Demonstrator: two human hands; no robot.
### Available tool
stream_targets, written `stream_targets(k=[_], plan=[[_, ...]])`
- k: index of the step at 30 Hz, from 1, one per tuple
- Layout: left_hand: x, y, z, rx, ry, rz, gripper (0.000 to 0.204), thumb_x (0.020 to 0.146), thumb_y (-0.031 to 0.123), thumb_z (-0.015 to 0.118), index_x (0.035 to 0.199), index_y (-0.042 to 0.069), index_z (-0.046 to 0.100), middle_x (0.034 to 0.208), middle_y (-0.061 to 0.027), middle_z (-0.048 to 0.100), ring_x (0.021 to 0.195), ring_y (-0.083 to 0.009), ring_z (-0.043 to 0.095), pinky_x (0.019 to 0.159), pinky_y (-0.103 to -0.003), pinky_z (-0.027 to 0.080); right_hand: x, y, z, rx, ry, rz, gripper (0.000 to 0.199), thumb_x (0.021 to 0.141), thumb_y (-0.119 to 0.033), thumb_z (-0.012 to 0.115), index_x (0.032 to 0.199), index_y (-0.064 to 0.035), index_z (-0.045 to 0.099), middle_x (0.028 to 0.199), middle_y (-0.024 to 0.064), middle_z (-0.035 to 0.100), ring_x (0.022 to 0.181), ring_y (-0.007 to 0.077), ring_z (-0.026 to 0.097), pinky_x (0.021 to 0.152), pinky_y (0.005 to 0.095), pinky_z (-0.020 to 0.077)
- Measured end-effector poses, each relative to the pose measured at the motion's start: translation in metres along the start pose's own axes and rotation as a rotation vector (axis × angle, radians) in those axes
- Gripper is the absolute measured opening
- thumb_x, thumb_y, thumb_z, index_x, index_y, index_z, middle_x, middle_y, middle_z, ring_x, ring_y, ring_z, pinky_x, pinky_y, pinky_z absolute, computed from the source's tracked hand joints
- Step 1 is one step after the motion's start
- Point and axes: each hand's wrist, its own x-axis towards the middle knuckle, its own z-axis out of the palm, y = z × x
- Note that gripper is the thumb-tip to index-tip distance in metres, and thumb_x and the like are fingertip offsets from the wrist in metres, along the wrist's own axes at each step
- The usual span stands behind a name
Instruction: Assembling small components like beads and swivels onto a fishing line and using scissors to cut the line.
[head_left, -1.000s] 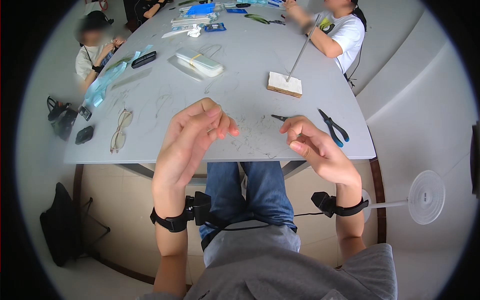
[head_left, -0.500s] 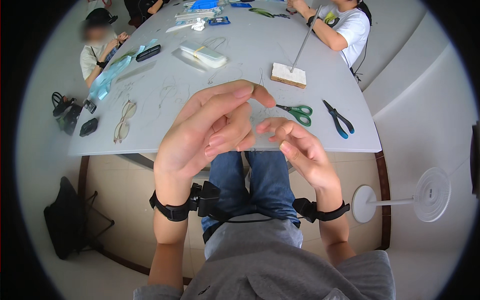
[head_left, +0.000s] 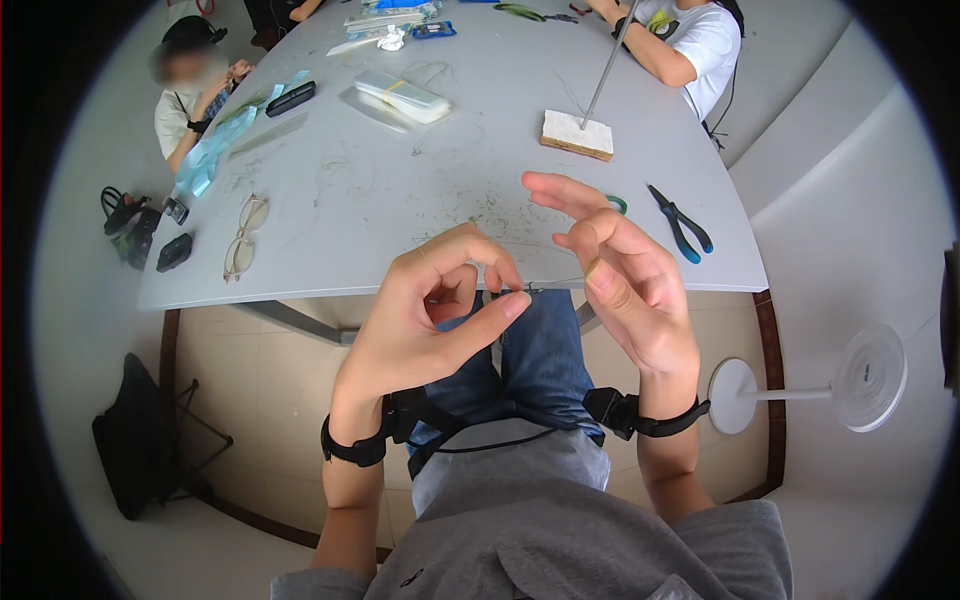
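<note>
Just past the table's front edge, my left hand (head_left: 435, 310) is closed in a pinch, thumb against index fingertip. At those tips is a thin dark strand (head_left: 533, 291), too fine to tell whether thread or wire. It seems to run right to my right hand (head_left: 635, 285), whose thumb presses near its bent fingers while other fingers stretch up and left. Behind the right fingers, green-handled scissors (head_left: 619, 204) are mostly hidden. Blue-handled pliers (head_left: 682, 226) lie to the right on the table.
Small dark clippings litter the grey table (head_left: 330, 235). A rod on a block base (head_left: 577, 136) stands beyond my hands. Glasses (head_left: 245, 238), clear plastic sleeves (head_left: 402, 97) and a black case (head_left: 291, 99) lie leftward. Two people sit farther off; a white fan (head_left: 866, 377) is at right.
My left hand has come down and turned, its thumb and index finger now meeting in a pinch. My right hand has risen slightly, its fingers reaching up over the scissors.
</note>
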Motion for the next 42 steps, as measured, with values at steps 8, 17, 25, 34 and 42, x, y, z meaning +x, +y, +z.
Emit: stream_targets(k=[8,17,25,34,42], plan=[[-0.011,-0.005,0.0,0.124,-0.016,-0.117,0.008,0.079,0.001,0.063,0.087,0.001,0.064,0.07,0.0009,0.061,0.045,0.0017,0.033,0.043,-0.016,0.024,-0.001,0.006,-0.003,-0.046,0.024,-0.036,0.006,0.086,-0.009,0.051,0.082,-0.0046,0.05,0.129,0.0184,0.045,0.119,0.0245,0.039,0.097,0.0385,0.0288],[-0.013,-0.005,0.003,0.056,0.108,-0.112,0.007,0.078,0.001,0.064,0.084,0.001,0.067,0.061,0.0027,0.056,0.046,0.0018,0.037,0.043,-0.016,0.026,-0.002,0.013,-0.005,-0.057,0.04,0.017,0.005,0.086,-0.007,0.052,0.082,-0.0046,0.05,0.127,0.0171,0.045,0.119,0.0245,0.039,0.097,0.0387,0.0289],[-0.005,-0.015,0.009,0.237,0.184,-0.039,0.008,0.075,0.002,0.068,0.081,0.007,0.067,0.068,0.0021,0.059,0.042,-0.0014,0.031,0.039,-0.02,0.022,0.001,0.032,0.003,-0.196,-0.077,0.034,0.005,0.082,0.0,0.054,0.083,-0.0037,0.05,0.126,0.0156,0.044,0.116,0.0254,0.041,0.098,0.0369,0.0288],[-0.005,-0.017,-0.003,0.276,0.253,-0.158,0.011,0.075,0.001,0.067,0.083,0.007,0.069,0.069,0.0026,0.06,0.044,-0.0007,0.03,0.04,-0.019,0.02,-0.004,0.038,-0.011,-0.176,-0.069,0.07,0.005,0.083,0.001,0.053,0.085,-0.0032,0.05,0.123,0.0158,0.047,0.113,0.0237,0.043,0.097,0.0358,0.0304],[0.002,-0.004,-0.017,0.345,0.158,-0.166,0.02,0.072,0.005,0.071,0.091,0.008,0.067,0.082,0.0023,0.062,0.044,-0.0005,0.031,0.04,-0.019,0.021,-0.005,0.042,-0.017,-0.072,-0.039,0.142,0.004,0.088,-0.001,0.048,0.092,-0.0011,0.049,0.119,0.0152,0.05,0.112,0.0231,0.046,0.095,0.036,0.0343]])
